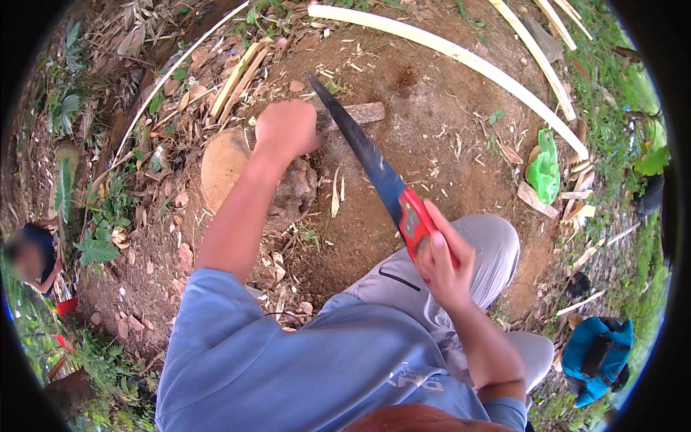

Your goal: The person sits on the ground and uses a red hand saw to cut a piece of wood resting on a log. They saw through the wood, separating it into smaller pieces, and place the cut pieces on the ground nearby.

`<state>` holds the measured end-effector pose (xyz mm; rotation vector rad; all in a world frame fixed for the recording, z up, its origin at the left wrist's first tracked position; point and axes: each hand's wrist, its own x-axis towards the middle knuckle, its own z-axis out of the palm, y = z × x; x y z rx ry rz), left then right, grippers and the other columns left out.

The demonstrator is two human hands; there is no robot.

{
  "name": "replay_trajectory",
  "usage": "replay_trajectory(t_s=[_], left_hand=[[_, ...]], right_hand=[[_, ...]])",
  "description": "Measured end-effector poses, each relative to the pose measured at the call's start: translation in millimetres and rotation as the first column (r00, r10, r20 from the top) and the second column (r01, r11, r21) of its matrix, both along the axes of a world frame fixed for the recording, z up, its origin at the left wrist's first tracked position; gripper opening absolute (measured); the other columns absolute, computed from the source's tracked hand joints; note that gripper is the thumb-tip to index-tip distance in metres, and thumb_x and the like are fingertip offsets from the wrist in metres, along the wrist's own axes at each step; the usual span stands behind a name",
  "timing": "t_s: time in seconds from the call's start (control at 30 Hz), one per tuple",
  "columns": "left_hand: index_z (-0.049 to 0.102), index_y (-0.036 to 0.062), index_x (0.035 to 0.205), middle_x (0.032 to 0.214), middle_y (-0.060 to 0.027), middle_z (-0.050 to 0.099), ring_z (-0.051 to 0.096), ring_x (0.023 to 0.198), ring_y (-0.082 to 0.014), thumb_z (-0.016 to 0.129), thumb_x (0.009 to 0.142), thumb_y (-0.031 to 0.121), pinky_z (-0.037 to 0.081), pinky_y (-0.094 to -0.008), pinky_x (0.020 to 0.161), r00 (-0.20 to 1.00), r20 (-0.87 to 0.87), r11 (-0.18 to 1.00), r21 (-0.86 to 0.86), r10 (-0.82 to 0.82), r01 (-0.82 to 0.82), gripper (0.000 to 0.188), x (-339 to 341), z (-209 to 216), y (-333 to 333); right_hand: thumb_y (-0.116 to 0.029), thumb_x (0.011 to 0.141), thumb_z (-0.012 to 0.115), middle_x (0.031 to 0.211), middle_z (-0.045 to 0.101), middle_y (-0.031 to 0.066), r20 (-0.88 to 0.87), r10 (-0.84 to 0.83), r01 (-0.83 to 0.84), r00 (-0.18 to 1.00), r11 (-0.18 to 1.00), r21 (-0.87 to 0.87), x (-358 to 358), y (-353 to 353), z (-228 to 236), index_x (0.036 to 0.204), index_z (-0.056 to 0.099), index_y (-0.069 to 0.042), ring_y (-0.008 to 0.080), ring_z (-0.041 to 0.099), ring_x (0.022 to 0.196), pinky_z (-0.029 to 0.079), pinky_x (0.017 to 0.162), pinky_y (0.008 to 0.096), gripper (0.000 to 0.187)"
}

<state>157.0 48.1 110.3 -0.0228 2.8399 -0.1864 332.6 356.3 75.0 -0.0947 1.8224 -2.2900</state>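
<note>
My right hand (443,263) is wrapped round the red handle of a handsaw (371,160). The saw's long dark blade slants up and to the left, its tip just beyond my left fist. My left hand (286,128) is closed round one end of a short brown piece of wood (366,113), whose other end sticks out to the right. The blade crosses over this wood close beside my left hand; whether its teeth touch the wood I cannot tell. Below my left forearm lies a thick log (224,167) with a pale cut face and rough bark.
Long pale wood strips (461,54) curve across the dirt at the far side. Shorter split sticks (237,83) lie at the far left. A green plastic bag (545,169) sits among offcuts on the right, with a teal backpack (597,360) nearer. Another person (36,255) is at the left edge.
</note>
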Motion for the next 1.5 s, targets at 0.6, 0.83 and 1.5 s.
replay_trajectory(t_s=[0.6, 0.83, 1.5], left_hand=[[0.081, 0.0012, 0.103, 0.109, -0.0192, 0.080, 0.079, 0.103, -0.0377, 0.086, 0.083, 0.030, 0.065, -0.0474, 0.090, 0.999, 0.039, 0.995, -0.094, 0.020, -0.016, 0.035, -14, -6, 0], [0.080, -0.0002, 0.100, 0.107, -0.0198, 0.080, 0.079, 0.103, -0.0381, 0.086, 0.084, 0.028, 0.064, -0.0487, 0.091, 0.998, -0.023, 0.998, -0.034, -0.053, 0.053, 0.033, -6, -6, -1], [0.082, 0.0034, 0.105, 0.109, -0.0186, 0.081, 0.079, 0.104, -0.0369, 0.087, 0.082, 0.024, 0.065, -0.0457, 0.091, 1.000, 0.018, 0.996, -0.091, 0.016, -0.014, 0.031, -18, -4, 3]], right_hand=[[-0.023, 0.117, 0.052, 0.075, 0.055, -0.0067, 0.076, -0.037, 0.032, 0.996, 0.997, 0.064, 38, 33, 17, 0.157, 0.054, 0.004, 0.0006, 0.043, 0.061, 0.034, 0.057, 0.0203, 0.048], [-0.019, 0.117, 0.050, 0.071, 0.054, -0.0072, 0.004, 0.011, -0.012, 1.000, 0.994, 0.110, 16, 25, 27, 0.155, 0.055, 0.006, 0.0004, 0.043, 0.060, 0.033, 0.056, 0.0203, 0.047], [-0.021, 0.115, 0.053, 0.077, 0.056, -0.0057, 0.089, -0.017, 0.006, 0.996, 0.993, 0.118, 49, 53, 34, 0.157, 0.053, 0.005, 0.0013, 0.043, 0.063, 0.035, 0.059, 0.0205, 0.049]])
